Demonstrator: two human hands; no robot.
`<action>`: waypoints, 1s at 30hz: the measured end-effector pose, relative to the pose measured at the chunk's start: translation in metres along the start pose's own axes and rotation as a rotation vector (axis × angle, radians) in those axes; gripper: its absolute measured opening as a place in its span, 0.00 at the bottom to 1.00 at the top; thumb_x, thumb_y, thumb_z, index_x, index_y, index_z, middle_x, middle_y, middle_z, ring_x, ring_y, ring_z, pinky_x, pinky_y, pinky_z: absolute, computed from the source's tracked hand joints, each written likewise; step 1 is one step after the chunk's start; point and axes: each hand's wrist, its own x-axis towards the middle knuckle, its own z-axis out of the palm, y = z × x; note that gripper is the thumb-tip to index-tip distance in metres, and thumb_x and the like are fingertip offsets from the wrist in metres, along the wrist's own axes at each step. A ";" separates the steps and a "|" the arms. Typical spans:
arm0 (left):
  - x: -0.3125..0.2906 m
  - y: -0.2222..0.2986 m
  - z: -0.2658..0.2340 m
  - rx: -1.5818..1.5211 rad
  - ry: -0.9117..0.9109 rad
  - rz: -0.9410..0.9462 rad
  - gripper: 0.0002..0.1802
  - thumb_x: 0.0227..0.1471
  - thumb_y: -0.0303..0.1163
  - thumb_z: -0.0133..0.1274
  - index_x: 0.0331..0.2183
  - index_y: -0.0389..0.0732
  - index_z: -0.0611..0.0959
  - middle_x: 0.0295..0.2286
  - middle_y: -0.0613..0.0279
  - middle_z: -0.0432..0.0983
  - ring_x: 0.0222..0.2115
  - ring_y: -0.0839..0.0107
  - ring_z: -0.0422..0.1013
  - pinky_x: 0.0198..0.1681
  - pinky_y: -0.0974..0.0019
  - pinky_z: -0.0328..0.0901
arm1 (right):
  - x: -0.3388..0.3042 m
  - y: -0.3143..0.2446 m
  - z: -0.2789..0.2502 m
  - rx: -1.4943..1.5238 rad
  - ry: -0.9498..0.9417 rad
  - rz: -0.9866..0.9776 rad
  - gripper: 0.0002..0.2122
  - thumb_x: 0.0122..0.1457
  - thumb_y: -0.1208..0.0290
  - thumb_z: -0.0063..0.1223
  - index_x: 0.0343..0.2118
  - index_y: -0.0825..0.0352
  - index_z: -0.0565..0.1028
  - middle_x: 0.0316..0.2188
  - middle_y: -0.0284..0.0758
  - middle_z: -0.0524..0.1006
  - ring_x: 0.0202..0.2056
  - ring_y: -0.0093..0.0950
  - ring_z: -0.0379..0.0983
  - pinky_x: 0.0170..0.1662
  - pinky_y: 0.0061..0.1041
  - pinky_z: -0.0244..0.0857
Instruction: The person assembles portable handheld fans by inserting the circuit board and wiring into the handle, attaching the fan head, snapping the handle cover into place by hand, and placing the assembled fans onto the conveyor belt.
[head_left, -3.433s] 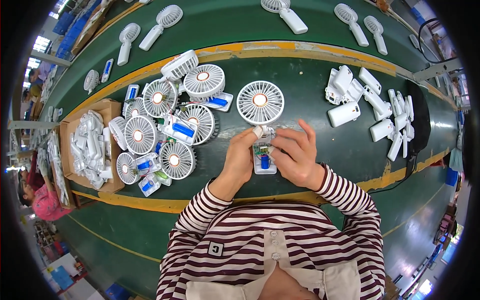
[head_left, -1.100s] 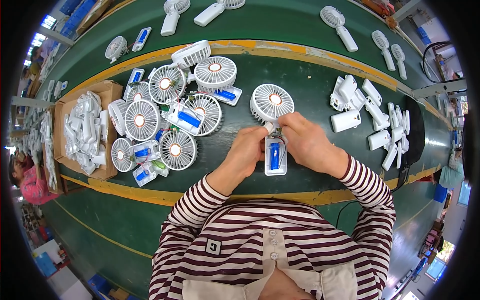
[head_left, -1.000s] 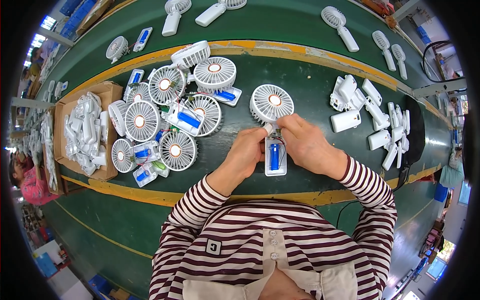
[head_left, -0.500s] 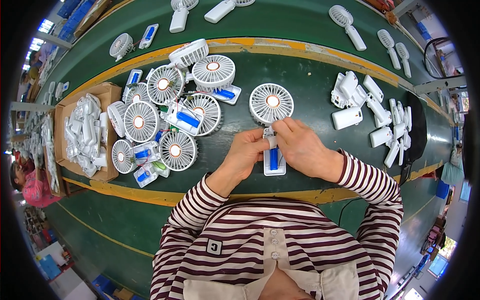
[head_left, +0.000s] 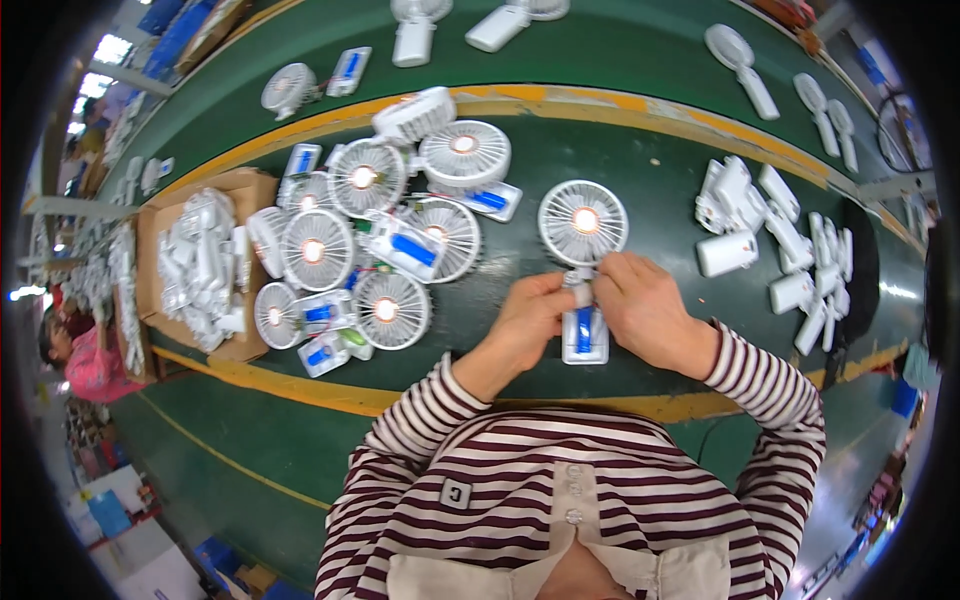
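In front of me on the green bench lies a white handheld fan (head_left: 560,228), its round grille away from me. Its open handle half (head_left: 600,350) points toward me, with a blue battery (head_left: 584,332) showing inside. My left hand (head_left: 525,322) pinches the neck of the fan from the left, thumb and fingers closed. From the right, the curled fingers of my right hand (head_left: 645,312) press on the same neck, just under the grille. Whatever small part sits beneath my fingertips is hidden.
Several opened fans with blue batteries (head_left: 412,250) pile up on the left, beside a cardboard box (head_left: 262,195) of white casings. Loose white handle covers (head_left: 728,254) lie at the right. Past the yellow ledge (head_left: 560,95), more fans rest on a green surface. Another person (head_left: 95,360) sits far left.
The whole view has shifted, so bench and things appear further right and slightly lower. Both hands remain at the fan's neck, with the left fingers slightly lower on it.
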 end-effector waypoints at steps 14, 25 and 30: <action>0.007 -0.016 -0.002 0.138 -0.070 0.176 0.10 0.51 0.30 0.48 0.34 0.34 0.77 0.27 0.68 0.73 0.27 0.83 0.67 0.29 0.77 0.63 | 0.006 -0.008 -0.008 0.017 0.027 -0.050 0.06 0.36 0.79 0.49 0.20 0.71 0.66 0.23 0.40 0.63 0.26 0.36 0.62 0.30 0.32 0.58; 0.007 -0.022 0.005 0.089 0.007 0.184 0.09 0.48 0.25 0.48 0.34 0.34 0.78 0.26 0.69 0.73 0.27 0.82 0.66 0.30 0.75 0.63 | -0.002 -0.008 -0.002 0.005 0.065 -0.020 0.06 0.35 0.78 0.48 0.19 0.70 0.65 0.22 0.40 0.63 0.26 0.37 0.62 0.30 0.32 0.58; 0.005 -0.005 -0.009 0.038 0.051 0.081 0.11 0.46 0.29 0.49 0.34 0.36 0.76 0.27 0.64 0.73 0.27 0.75 0.70 0.30 0.71 0.66 | 0.009 0.003 0.002 0.041 0.063 -0.078 0.06 0.37 0.74 0.48 0.21 0.67 0.66 0.24 0.36 0.65 0.28 0.33 0.64 0.33 0.30 0.57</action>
